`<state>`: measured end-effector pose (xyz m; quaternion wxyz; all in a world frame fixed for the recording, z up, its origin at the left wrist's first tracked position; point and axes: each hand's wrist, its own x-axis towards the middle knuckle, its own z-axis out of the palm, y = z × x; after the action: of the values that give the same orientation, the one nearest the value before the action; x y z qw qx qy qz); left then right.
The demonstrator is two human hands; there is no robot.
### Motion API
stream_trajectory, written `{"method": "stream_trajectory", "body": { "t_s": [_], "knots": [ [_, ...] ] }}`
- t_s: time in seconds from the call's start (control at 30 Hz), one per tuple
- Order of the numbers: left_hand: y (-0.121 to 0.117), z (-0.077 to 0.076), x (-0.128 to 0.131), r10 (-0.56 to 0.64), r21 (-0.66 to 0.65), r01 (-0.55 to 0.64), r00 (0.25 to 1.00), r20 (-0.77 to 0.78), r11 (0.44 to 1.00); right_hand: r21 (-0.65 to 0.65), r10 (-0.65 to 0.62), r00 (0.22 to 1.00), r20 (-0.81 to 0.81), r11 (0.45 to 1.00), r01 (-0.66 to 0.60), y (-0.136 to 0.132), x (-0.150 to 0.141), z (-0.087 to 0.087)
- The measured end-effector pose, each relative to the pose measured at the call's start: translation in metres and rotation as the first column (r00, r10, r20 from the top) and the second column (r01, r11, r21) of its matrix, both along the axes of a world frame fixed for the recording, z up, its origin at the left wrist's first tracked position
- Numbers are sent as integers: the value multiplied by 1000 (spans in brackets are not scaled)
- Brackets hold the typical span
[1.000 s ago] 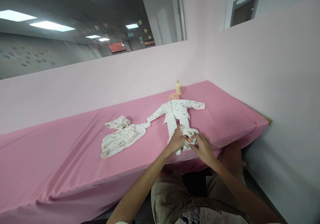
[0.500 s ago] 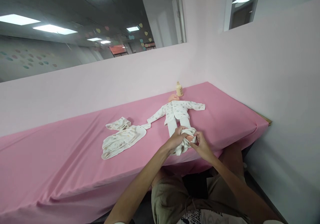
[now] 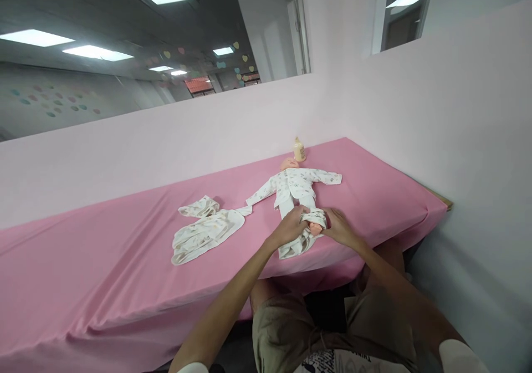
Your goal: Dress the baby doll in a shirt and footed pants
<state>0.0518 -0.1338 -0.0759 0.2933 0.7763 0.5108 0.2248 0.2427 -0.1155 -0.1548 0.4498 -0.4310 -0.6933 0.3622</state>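
Holding on from both sides, the person has two bare hands at the near edge of the pink-covered table (image 3: 386, 190), and between them sits a roll of white printed cloth (image 3: 313, 216)! It's bunched around one leg end of the doll (image 3: 295, 189), and out of the opening pokes a small orange-pink foot (image 3: 316, 228). Look at the left hand (image 3: 293, 226): thumb and fingers close on the left side of the roll, a narrow grip with fabric in it. Over on the other side, the right hand (image 3: 338, 228) has its fingers curled on the right edge, thumb down beside the foot, another narrow hold on the cloth; how firmly either one squeezes, I can't tell. More of that same fabric spills in folds toward the table's edge below the left hand. The doll itself lies on its back, head toward the wall (image 3: 187, 140), arms spread wide in a white printed jacket (image 3: 286, 182), pale legs (image 3: 286, 207) pointing at the person. Just beyond the head stands a cream-coloured bottle (image 3: 299, 151), upright near the wall. And off to the left, a second white printed garment (image 3: 210, 233) lies crumpled, one corner reaching close to the doll's outstretched sleeve (image 3: 261, 192).
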Motion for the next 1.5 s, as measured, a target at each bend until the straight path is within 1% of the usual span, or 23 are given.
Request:
{"method": "stream_trajectory", "body": {
  "t_s": [0.07, 0.13, 0.23, 0.27, 0.3, 0.37, 0.4, 0.43, 0.53, 0.63, 0.77, 0.87, 0.97, 1.03, 1.07, 1.13, 1.17, 1.2, 1.27, 1.33, 1.4, 1.47, 1.5],
  "knots": [
    [1, 0, -8, -33, 119, 48, 992, -124, 992, -38, 89, 994, -61, 995, -92, 0, 3, 9],
    [1, 2, -20, -56, 133, 80, 983, -176, 988, -111, 139, 975, -175, 981, -160, 1, 8, 15],
    [-3, 6, -44, -78, 1, 78, 989, -126, 997, -250, 209, 933, -293, 925, -286, 8, 21, 18],
    [-5, 8, -52, -66, -50, 61, 994, -90, 997, -289, 208, 929, -307, 910, -299, 13, 25, 18],
    [-7, 8, -59, -44, -88, 39, 997, -59, 995, -322, 183, 933, -311, 903, -285, 19, 28, 18],
    [-9, 8, -71, -3, -128, 0, 1000, -24, 992, -357, 101, 946, -307, 910, -213, 29, 31, 18],
    [-10, 6, -75, 11, -133, -14, 1000, -25, 991, -356, 86, 948, -305, 913, -198, 33, 30, 18],
    [-10, 4, -77, 16, -140, -21, 999, -33, 990, -347, 103, 948, -303, 914, -210, 36, 28, 18],
    [-9, -3, -78, 26, -173, -33, 999, -44, 984, -298, 232, 932, -279, 901, -314, 39, 18, 19],
    [-7, -10, -76, 19, -209, -22, 1000, -15, 978, -274, 282, 929, -239, 898, -343, 40, 12, 19],
    [-8, -18, -79, -33, -306, 60, 995, 94, 950, -271, 305, 932, -195, 897, -350, 45, 14, 20],
    [-11, -22, -85, -55, -400, 149, 970, 237, 904, -271, 341, 925, -169, 886, -376, 50, 15, 19],
    [-15, -23, -94, -64, -463, 233, 933, 353, 855, -277, 392, 908, -149, 865, -419, 52, 14, 17],
    [-17, -22, -99, -71, -484, 263, 923, 378, 834, -275, 409, 902, -138, 859, -432, 53, 14, 14],
    [-19, -22, -100, -79, -483, 266, 925, 372, 834, -270, 412, 902, -133, 860, -433, 54, 14, 13],
    [-21, -23, -102, -84, -457, 237, 940, 332, 857, -258, 408, 905, -120, 868, -425, 56, 13, 12],
    [-22, -23, -102, -68, -436, 202, 950, 303, 877, -254, 406, 907, -113, 870, -422, 58, 14, 11],
    [-22, -24, -102, -36, -414, 153, 960, 278, 897, -249, 403, 909, -103, 875, -416, 60, 14, 11],
    [-21, -27, -100, 65, -361, 33, 964, 257, 932, -225, 379, 924, -55, 897, -381, 65, 14, 9],
    [-18, -30, -98, 152, -304, -60, 946, 288, 951, -186, 325, 945, 29, 931, -314, 71, 13, 7],
    [-13, -33, -96, 209, -268, -117, 915, 345, 956, -141, 272, 954, 125, 957, -254, 75, 13, 2],
    [-8, -37, -95, 283, -259, -188, 869, 406, 947, -104, 251, 948, 198, 967, -234, 79, 12, -3],
    [-4, -40, -94, 333, -265, -234, 834, 440, 936, -85, 247, 942, 229, 969, -233, 80, 12, -5]
  ]
}}
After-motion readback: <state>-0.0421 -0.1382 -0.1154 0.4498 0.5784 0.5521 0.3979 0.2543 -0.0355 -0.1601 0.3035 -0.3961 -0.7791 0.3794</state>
